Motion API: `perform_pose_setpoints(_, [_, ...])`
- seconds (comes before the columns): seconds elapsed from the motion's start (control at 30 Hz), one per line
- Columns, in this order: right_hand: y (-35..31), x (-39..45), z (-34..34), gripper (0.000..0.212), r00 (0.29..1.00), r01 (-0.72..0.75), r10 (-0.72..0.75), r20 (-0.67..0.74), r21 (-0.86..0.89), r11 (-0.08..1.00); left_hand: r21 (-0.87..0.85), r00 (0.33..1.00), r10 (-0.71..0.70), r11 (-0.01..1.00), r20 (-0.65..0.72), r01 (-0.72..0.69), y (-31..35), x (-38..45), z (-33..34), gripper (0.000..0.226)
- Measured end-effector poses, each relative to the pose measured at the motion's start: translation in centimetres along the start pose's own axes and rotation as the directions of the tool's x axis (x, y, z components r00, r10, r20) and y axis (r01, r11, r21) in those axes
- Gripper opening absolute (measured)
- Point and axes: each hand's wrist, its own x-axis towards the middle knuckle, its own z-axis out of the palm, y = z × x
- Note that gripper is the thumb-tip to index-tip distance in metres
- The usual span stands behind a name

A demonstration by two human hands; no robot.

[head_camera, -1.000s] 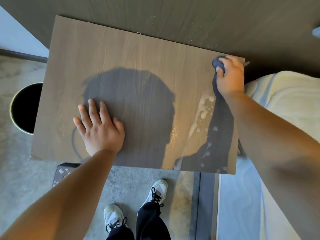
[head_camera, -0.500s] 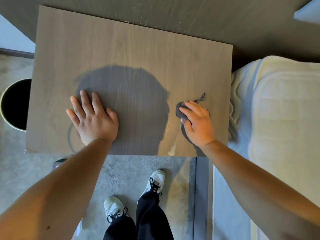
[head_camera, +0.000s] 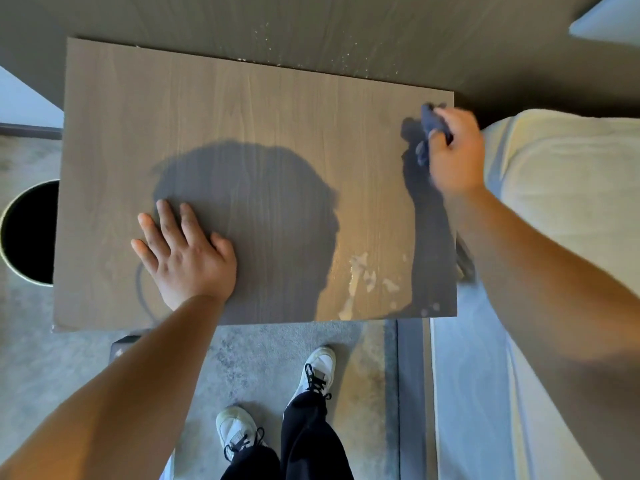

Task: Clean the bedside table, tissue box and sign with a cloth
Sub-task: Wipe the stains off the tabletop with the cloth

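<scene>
The bedside table [head_camera: 242, 105] has a brown wood-grain top and fills the middle of the head view. My left hand [head_camera: 183, 258] lies flat on its near left part, fingers spread, holding nothing. My right hand [head_camera: 453, 150] is closed on a dark blue cloth [head_camera: 431, 123] at the table's far right corner, pressing it on the surface. Pale wet streaks [head_camera: 363, 275] shine on the near right part of the top. No tissue box or sign is in view.
A bed with a cream cover [head_camera: 568, 202] runs along the table's right side. A round black bin [head_camera: 29, 230] stands on the floor at the left. A dark wall panel [head_camera: 311, 26] backs the table. My shoes [head_camera: 318, 368] stand on grey carpet below.
My right hand has swept the cloth from the near right part of the table back to the far right corner. My left hand has stayed flat in place.
</scene>
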Motion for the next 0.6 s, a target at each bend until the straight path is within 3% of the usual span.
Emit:
perform_pose_setpoints(0.07, [1.3, 4.6, -0.2, 0.035, 0.998, 0.068, -0.069, 0.008, -0.28, 0.958, 0.004, 1.0, 0.001, 1.0, -0.011, -0.001, -0.1, 0.0, 0.1, 0.065])
perform_pose_setpoints(0.17, [3.1, 7.4, 0.6, 0.04, 0.973, 0.184, -0.089, 0.213, -0.479, 0.858, 0.015, 1.0, 0.004, 1.0, -0.028, -0.003, -0.1, 0.1, 0.2, 0.065])
perform_pose_setpoints(0.27, [4.5, 4.7, 0.9, 0.041, 0.963, 0.218, -0.102, 0.248, -0.501, 0.837, 0.024, 1.0, 0.001, 1.0, -0.03, -0.001, 0.0, 0.2, 0.3, 0.066])
perform_pose_setpoints(0.4, [5.3, -4.9, -0.7, 0.041, 0.952, 0.254, -0.148, 0.268, -0.424, 0.869, 0.015, 1.0, 0.002, 1.0, -0.021, -0.002, 0.0, 0.1, 0.1, 0.066])
perform_pose_setpoints(0.6, [4.6, -19.4, -0.8, 0.044, 0.953, 0.196, -0.079, 0.292, -0.399, 0.896, -0.003, 1.0, 0.001, 1.0, -0.004, -0.001, 0.1, 0.0, -0.1, 0.066])
